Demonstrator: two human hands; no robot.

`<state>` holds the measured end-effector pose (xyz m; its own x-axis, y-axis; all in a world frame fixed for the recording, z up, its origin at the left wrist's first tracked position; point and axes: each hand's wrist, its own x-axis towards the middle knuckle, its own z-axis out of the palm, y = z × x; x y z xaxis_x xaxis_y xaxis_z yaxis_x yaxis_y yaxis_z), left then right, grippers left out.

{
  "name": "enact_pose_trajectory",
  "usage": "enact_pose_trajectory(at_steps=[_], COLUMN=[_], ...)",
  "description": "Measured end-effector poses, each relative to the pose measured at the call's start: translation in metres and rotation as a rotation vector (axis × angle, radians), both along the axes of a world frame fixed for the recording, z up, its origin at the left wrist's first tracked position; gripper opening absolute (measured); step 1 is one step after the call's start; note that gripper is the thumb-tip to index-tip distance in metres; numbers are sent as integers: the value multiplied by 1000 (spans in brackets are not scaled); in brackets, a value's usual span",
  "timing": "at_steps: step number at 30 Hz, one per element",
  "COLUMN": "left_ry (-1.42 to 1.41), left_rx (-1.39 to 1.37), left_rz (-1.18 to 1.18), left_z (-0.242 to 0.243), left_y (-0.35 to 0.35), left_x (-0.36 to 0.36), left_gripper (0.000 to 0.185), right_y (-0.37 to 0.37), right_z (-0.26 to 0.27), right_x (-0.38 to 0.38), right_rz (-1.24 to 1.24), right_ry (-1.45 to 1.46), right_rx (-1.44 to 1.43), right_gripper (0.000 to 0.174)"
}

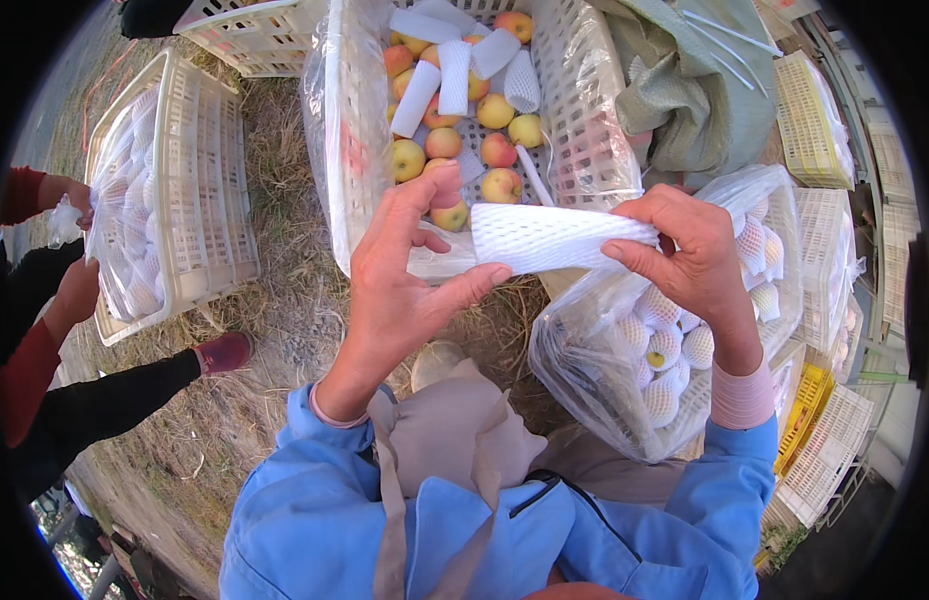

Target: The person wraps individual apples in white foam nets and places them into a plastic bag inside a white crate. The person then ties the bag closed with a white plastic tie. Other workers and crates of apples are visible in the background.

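Observation:
Between the thumb and fingers of my right hand point(686, 251) is one end of a white foam net sleeve point(551, 238), flattened and lying crosswise. My left hand point(408, 277) is spread at the sleeve's other end, thumb and fingers apart and no fruit in it. Beyond them stands a white plastic crate point(592, 127) lined with clear film. Loose red-yellow apples point(500, 186) lie in it, with several more foam sleeves point(455, 75) on top. Under my right forearm, a film-lined crate point(554, 367) holds apples in foam nets point(663, 349).
At left, another person's hands point(74, 292) hold the plastic liner of a crate of netted apples point(202, 187). That person's shoe point(223, 352) rests on the dry grass. A green woven sack point(697, 90) lies at upper right. Stacked crates point(817, 120) line the right side.

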<state>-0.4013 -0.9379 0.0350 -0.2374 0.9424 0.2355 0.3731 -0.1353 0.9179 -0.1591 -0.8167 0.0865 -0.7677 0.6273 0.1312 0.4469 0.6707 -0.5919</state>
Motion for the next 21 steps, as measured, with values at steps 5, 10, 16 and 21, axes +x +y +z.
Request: enact_pose_trajectory(at_steps=[5,10,16,21], left_ry=[-714,-1260,-1455,-1266], left_rx=[-295,-452,-575,-553], left_rz=[-42,-181,-230,-526], left_z=[-4,-15,-12,-13], left_y=[-14,-12,-33,-35], left_x=[9,17,15,5], left_gripper=[39,29,28,54], right_y=[-14,-17,-19,-11], right_z=[-4,-9,-6,-3], right_x=[14,12,12,4], right_rz=[-62,-25,48,182], right_ry=[44,45,109,113], right_rx=[-25,28,53,55], right_gripper=[24,25,30,37])
